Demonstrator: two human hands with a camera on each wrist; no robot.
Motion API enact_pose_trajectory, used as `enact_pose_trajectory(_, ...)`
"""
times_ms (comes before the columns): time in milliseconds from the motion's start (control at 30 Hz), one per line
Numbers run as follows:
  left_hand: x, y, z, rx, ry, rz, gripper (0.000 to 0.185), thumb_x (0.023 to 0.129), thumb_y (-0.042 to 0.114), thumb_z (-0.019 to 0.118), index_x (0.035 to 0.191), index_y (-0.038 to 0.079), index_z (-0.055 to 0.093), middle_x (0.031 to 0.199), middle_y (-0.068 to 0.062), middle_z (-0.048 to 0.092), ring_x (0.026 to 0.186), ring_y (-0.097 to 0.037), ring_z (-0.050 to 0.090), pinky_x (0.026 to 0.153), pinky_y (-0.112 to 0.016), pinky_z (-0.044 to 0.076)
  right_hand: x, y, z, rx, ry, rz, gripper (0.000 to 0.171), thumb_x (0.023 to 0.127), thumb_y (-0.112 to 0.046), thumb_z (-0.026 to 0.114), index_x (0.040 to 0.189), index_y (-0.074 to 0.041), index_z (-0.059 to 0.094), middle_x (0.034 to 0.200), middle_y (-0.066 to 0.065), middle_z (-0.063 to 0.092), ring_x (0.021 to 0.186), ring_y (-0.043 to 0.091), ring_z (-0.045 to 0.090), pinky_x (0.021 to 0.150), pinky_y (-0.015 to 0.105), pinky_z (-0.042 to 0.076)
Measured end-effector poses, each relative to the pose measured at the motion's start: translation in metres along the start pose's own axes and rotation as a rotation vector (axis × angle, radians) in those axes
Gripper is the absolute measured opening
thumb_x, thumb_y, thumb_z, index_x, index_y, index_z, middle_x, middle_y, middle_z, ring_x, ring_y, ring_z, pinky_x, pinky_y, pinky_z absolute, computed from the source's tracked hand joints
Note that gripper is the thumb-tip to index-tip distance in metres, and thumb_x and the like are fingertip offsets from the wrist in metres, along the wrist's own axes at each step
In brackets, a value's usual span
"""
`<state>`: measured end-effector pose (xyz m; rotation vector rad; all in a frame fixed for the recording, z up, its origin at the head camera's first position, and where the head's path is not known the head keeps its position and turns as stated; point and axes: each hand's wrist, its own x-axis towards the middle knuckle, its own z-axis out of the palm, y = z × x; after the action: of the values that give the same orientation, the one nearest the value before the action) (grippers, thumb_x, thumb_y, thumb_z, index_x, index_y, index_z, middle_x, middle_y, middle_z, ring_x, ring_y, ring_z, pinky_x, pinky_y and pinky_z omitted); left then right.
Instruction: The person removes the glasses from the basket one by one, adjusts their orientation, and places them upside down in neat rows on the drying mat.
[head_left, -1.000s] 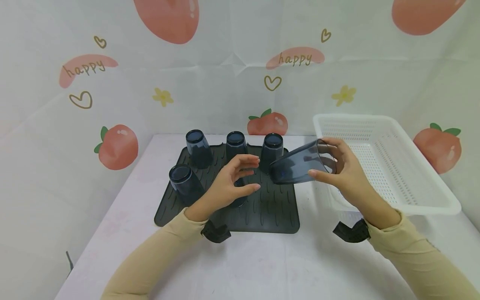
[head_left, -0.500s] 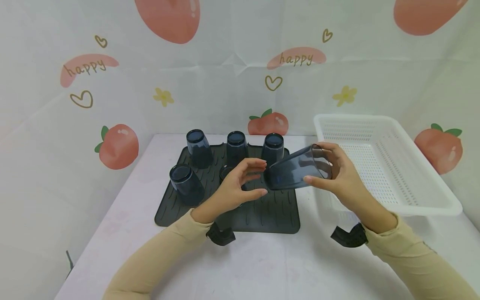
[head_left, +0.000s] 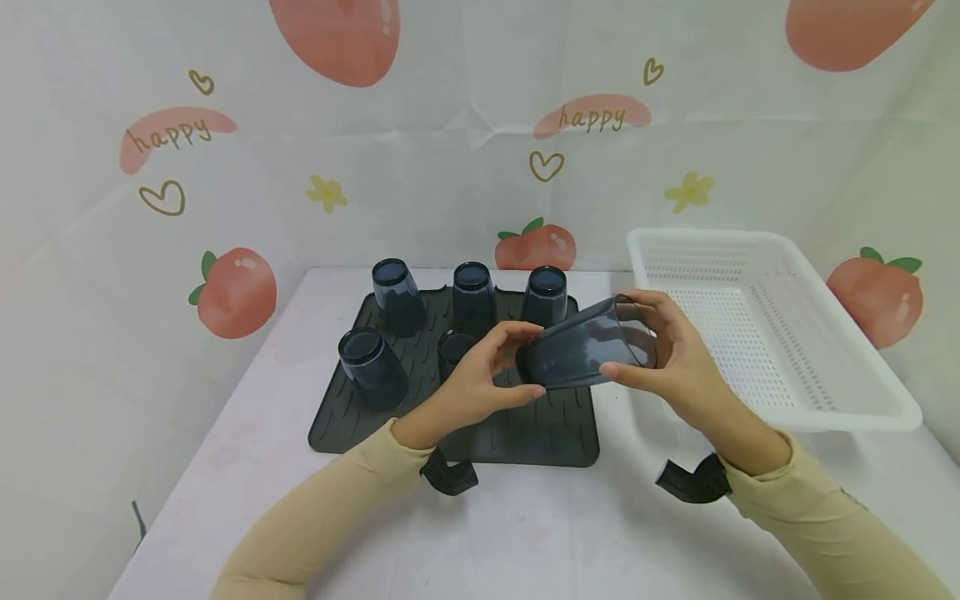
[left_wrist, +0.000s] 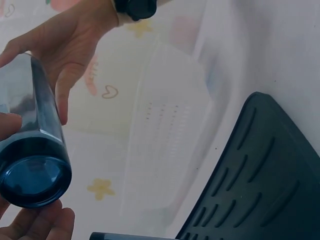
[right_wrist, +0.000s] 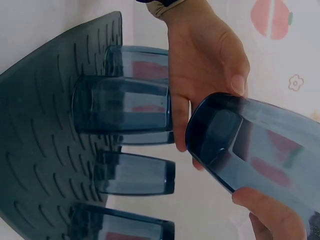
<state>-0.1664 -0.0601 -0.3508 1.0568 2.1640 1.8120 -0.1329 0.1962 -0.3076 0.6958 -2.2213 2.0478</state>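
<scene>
A tinted blue-grey drinking glass (head_left: 573,346) is held tilted above the black drying mat (head_left: 536,433), its base toward the left and its open mouth toward the right. My right hand (head_left: 678,367) grips it near the mouth, thumb in front and fingers behind. At the base end, my left hand (head_left: 476,383) has its thumb and fingers on either side of the glass. In the left wrist view, the glass base (left_wrist: 35,175) lies between the left hand's fingers and thumb. Matching glasses stand upside down on the mat, one of them (head_left: 453,350) partly behind the left hand.
A white perforated plastic basket (head_left: 847,400) stands at the right. Three inverted glasses line the mat's back edge, including one at the back right (head_left: 545,296). Another glass (head_left: 372,371) stands at the front left. A printed cloth (head_left: 420,167) hangs behind the table.
The right hand has brought the glass left and slightly down, while the left hand has moved right to meet its base. The inverted glasses have stayed in place.
</scene>
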Motion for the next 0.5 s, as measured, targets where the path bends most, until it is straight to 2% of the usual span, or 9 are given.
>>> enact_pose_trajectory(133, 0.0001, -0.0011, 0.0021, -0.027, -0.003, -0.017, 0.067, 0.082, -0.003, 0.072, 0.14, 0.007, 0.041, 0.14, -0.012, 0.045, 0.128, -0.023, 0.047, 0.105, -0.03, 0.045, 0.0008, -0.0001, 0.0022, 0.01, -0.009, -0.021, 0.074, 0.077, 0.015, 0.07, 0.139, -0.011, 0.04, 0.126, 0.006, 0.051, 0.108, 0.013, 0.061, 0.081, 0.023, 0.057)
enact_pose_trajectory(333, 0.0007, 0.0002, 0.0054, -0.067, -0.01, -0.016, 0.072, 0.079, -0.006, 0.073, 0.141, 0.008, 0.039, 0.137, -0.015, 0.047, 0.118, -0.024, 0.054, 0.099, -0.029, 0.05, 0.0008, -0.0004, 0.0059, 0.011, -0.016, -0.034, 0.074, 0.076, 0.015, 0.07, 0.138, -0.012, 0.04, 0.125, 0.006, 0.051, 0.108, 0.014, 0.061, 0.081, 0.025, 0.058)
enact_pose_trajectory(500, 0.0005, 0.0016, 0.0067, -0.074, 0.007, -0.016, 0.074, 0.077, -0.007, 0.076, 0.14, 0.008, 0.04, 0.135, -0.015, 0.048, 0.117, -0.024, 0.054, 0.099, -0.029, 0.05, 0.0005, -0.0004, 0.0075, -0.001, -0.018, -0.029, 0.074, 0.076, 0.014, 0.071, 0.138, -0.012, 0.04, 0.125, 0.005, 0.052, 0.108, 0.013, 0.061, 0.08, 0.025, 0.058)
